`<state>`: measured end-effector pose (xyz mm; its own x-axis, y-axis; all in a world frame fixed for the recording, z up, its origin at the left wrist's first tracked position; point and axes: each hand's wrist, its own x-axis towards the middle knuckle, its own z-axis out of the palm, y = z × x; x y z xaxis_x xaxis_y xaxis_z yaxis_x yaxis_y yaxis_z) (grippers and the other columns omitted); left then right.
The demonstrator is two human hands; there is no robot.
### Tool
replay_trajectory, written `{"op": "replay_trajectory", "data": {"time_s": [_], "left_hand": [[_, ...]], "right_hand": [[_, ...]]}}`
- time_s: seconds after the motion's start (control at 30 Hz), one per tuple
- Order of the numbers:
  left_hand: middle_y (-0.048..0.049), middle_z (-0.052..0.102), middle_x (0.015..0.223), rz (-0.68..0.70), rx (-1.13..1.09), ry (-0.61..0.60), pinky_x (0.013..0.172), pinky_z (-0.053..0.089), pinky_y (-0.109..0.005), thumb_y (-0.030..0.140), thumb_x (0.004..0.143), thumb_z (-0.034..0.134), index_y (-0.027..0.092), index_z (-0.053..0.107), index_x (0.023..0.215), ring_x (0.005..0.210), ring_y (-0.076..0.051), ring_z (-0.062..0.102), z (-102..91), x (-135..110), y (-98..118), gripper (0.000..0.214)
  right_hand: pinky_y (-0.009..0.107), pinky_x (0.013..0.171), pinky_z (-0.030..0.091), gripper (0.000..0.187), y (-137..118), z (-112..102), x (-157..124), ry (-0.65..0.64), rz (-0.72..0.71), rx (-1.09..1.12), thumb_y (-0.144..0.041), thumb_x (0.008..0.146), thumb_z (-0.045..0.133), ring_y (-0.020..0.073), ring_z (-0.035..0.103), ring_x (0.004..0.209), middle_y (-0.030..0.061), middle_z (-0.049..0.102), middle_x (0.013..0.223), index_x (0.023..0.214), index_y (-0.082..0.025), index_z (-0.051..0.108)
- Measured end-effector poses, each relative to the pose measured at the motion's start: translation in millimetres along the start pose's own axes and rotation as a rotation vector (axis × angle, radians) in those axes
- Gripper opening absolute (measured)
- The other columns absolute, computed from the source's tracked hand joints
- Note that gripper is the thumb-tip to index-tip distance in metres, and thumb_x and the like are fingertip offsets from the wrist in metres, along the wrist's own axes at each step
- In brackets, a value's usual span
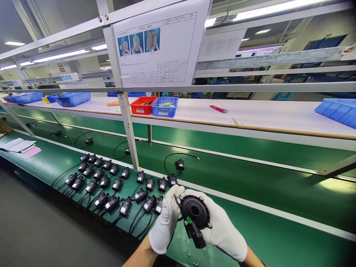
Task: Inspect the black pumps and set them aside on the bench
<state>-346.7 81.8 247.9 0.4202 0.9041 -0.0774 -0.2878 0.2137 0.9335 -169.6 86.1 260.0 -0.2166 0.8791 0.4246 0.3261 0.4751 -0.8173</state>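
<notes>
Both my hands wear white gloves and hold one black round pump part with a green dot on its face, just above the near edge of the green bench. My left hand grips its left side, fingers curled round the rim. My right hand cups it from the right and below. Several similar black pump units with cables lie in rows on the bench to the left of my hands.
A green conveyor belt carries single pump units behind the bench. A white shelf holds a red bin, blue bins and a red pen. A metal post and an instruction sheet stand ahead. Papers lie far left.
</notes>
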Motion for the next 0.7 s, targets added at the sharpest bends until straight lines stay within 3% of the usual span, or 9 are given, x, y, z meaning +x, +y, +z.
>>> {"op": "replay_trajectory", "data": {"time_s": [0.17, 0.23, 0.33, 0.47, 0.57, 0.7], "left_hand": [[-0.0112, 0.074, 0.121, -0.197, 0.102, -0.094, 0.124, 0.03, -0.056, 0.097, 0.077, 0.028, 0.02, 0.072, 0.125, 0.128, -0.033, 0.059, -29.0, -5, -51, 0.101], [-0.0104, 0.077, 0.103, -0.287, 0.163, -0.094, 0.118, 0.037, -0.055, 0.095, 0.08, 0.025, 0.019, 0.077, 0.111, 0.11, -0.03, 0.066, -46.2, -18, -77, 0.097], [-0.0098, 0.076, 0.088, -0.355, 0.174, -0.077, 0.11, 0.041, -0.054, 0.09, 0.085, 0.023, 0.017, 0.076, 0.107, 0.095, -0.028, 0.068, -70.0, -41, -103, 0.093], [-0.0075, 0.072, 0.08, -0.418, 0.174, 0.005, 0.104, 0.042, -0.049, 0.09, 0.085, 0.024, 0.016, 0.074, 0.106, 0.089, -0.026, 0.066, -90.9, -63, -114, 0.091], [-0.006, 0.07, 0.077, -0.446, 0.201, 0.023, 0.098, 0.044, -0.044, 0.089, 0.086, 0.027, 0.016, 0.073, 0.104, 0.085, -0.023, 0.064, -103.4, -72, -116, 0.088], [-0.0016, 0.065, 0.067, -0.496, 0.256, 0.035, 0.092, 0.046, -0.041, 0.088, 0.085, 0.033, 0.017, 0.071, 0.101, 0.074, -0.021, 0.062, -126.0, -82, -108, 0.083]], "right_hand": [[0.037, 0.09, 0.063, 0.048, 7, 2, -4, -0.033, 0.022, -0.071, -0.032, 0.074, 0.071, 0.0267, 0.075, 0.101, 0.0077, 0.074, 0.115, 0.12, -0.025, 0.062], [0.038, 0.092, 0.062, 0.051, 9, 0, -6, -0.048, 0.034, -0.075, -0.034, 0.073, 0.074, 0.0275, 0.074, 0.103, 0.0082, 0.074, 0.116, 0.121, -0.025, 0.062], [0.039, 0.093, 0.062, 0.051, 10, -5, -6, -0.042, 0.05, -0.074, -0.034, 0.073, 0.071, 0.0288, 0.074, 0.106, 0.0091, 0.075, 0.117, 0.122, -0.024, 0.063], [0.041, 0.093, 0.062, 0.046, 8, -15, -3, -0.021, 0.074, -0.051, -0.034, 0.075, 0.067, 0.0301, 0.074, 0.106, 0.0111, 0.076, 0.115, 0.119, -0.022, 0.066], [0.042, 0.095, 0.061, 0.054, 7, -27, -3, -0.091, 0.063, 0.086, -0.046, 0.075, 0.075, 0.0323, 0.073, 0.109, 0.013, 0.074, 0.12, 0.123, -0.023, 0.064], [0.044, 0.1, 0.058, 0.05, 11, -45, -13, -0.118, -0.083, 0.148, -0.04, 0.076, 0.084, 0.0317, 0.07, 0.117, 0.0098, 0.071, 0.127, 0.121, -0.032, 0.064]]}}
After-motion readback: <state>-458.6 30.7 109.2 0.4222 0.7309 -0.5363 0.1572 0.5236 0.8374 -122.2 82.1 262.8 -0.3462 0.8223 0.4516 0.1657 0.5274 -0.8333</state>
